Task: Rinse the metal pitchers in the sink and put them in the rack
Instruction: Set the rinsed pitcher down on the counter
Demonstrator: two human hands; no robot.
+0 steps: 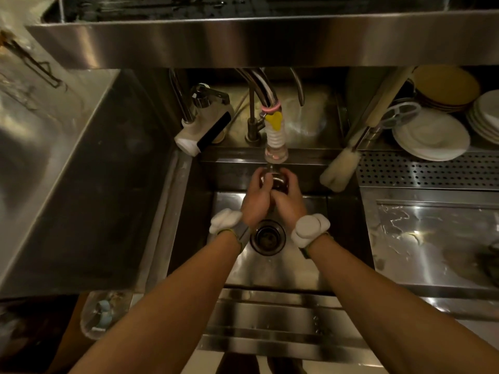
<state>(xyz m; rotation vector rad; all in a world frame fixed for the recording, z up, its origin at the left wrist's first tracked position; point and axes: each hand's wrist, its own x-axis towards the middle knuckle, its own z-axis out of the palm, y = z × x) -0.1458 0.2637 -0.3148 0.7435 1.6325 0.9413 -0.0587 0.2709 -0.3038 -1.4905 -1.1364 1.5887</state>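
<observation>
Forearms (189,292) reach over the sink (270,273), left hand (255,203) and right hand (290,202) gripping a metal pitcher (278,183) beneath the faucet (275,136).

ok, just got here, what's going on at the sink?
A person holds a small metal pitcher with both hands, left hand and right hand curled round it, just under the tap nozzle above the sink. Not racked yet. Water flow is hard to make out. Stacked plates sit to the right.
</observation>
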